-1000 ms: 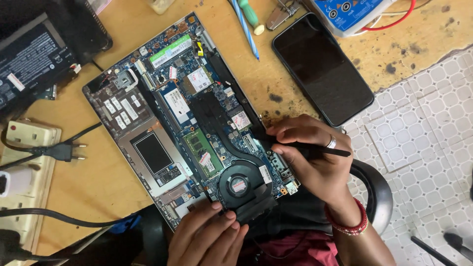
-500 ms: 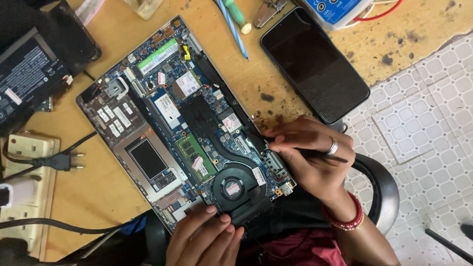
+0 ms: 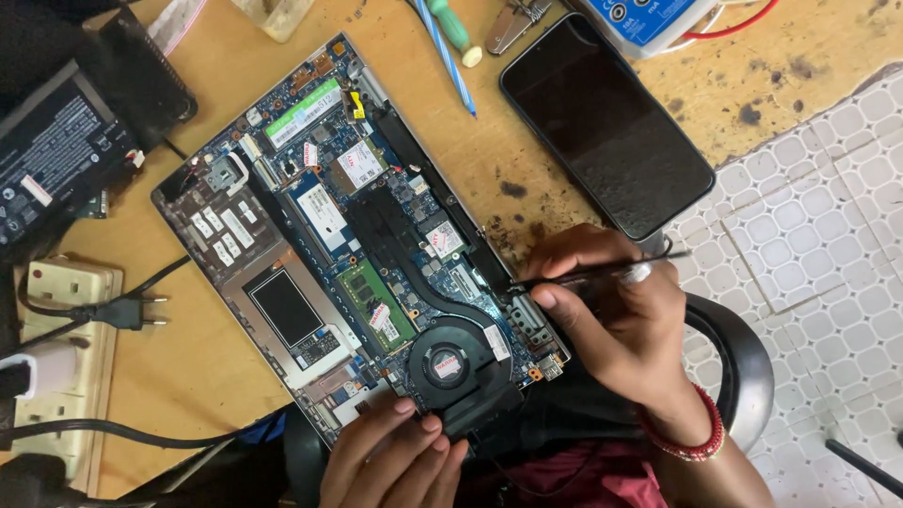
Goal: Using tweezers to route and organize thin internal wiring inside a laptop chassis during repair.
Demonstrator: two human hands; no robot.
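Right hand (image 3: 611,320) and its tool (image 3: 602,273) slightly higher.

A wooden table (image 3: 527,169), scuffed and marked with dark spots, carries everything. An opened laptop (image 3: 348,235) lies slantwise across its middle, its boards and fan bare. Beyond it lie a blue pen (image 3: 450,61), a green screwdriver (image 3: 454,26) and metal pliers (image 3: 515,23). A dark phone (image 3: 607,122) lies face up near the table's right edge, just beside a blue-and-white device (image 3: 649,19) with red wires. At the left lie a black battery (image 3: 56,155), a cream power strip (image 3: 66,357) and a loose black plug (image 3: 118,310) on its cable. Off the right edge shows tiled floor (image 3: 828,245).
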